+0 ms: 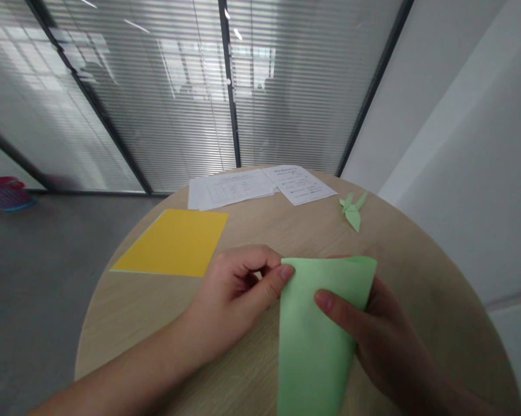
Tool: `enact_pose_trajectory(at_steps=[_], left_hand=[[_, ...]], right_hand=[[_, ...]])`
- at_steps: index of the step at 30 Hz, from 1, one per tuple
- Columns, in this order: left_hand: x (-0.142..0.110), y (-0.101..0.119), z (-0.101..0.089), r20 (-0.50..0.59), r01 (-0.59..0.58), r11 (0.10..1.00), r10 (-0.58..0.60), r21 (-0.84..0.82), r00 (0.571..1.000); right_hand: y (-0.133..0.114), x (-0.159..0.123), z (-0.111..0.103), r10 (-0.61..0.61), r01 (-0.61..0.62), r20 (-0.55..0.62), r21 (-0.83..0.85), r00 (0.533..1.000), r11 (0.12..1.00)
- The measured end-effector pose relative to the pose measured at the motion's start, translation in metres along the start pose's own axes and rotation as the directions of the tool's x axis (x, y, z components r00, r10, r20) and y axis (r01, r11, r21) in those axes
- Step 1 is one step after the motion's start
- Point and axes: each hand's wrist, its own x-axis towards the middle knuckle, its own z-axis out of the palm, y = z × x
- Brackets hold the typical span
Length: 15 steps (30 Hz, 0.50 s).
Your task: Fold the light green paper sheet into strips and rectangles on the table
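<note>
A folded sheet of green paper [315, 346] is held up in front of me, its lower end running out of view at the bottom. Its top left corner is pinched between the thumb and finger of my left hand [241, 292]. My right hand [379, 335] grips the right side, thumb flat on the front and the other fingers hidden behind the sheet. Farther back on the right lies a green origami crane [352, 211], apart from both hands. To the left of my left hand rests a stack of yellow paper [174, 241] with a pale green edge showing beneath.
The round wooden table [152, 315] has its curved edge on both sides. White printed sheets [232, 189] lie overlapping at its far side. Behind stand glass panels with blinds [286, 110], and a white wall is on the right. A red basket [6, 192] sits on the floor at left.
</note>
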Motion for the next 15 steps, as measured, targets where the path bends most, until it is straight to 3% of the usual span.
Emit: enact_pose_trajectory(at_steps=[4,15], left_hand=[[0.002,0.003,-0.003,-0.001,-0.008,1.0,0.008,0.016,1.0],[0.005,0.004,-0.014,-0.07,0.043,0.999,-0.041,0.017,0.997]], right_hand=[[-0.009,0.004,0.002,-0.011,0.005,0.056,0.103,0.998,0.995],[-0.016,0.019,-0.004,-0.188,0.195,-0.053,0.206,0.981,0.959]])
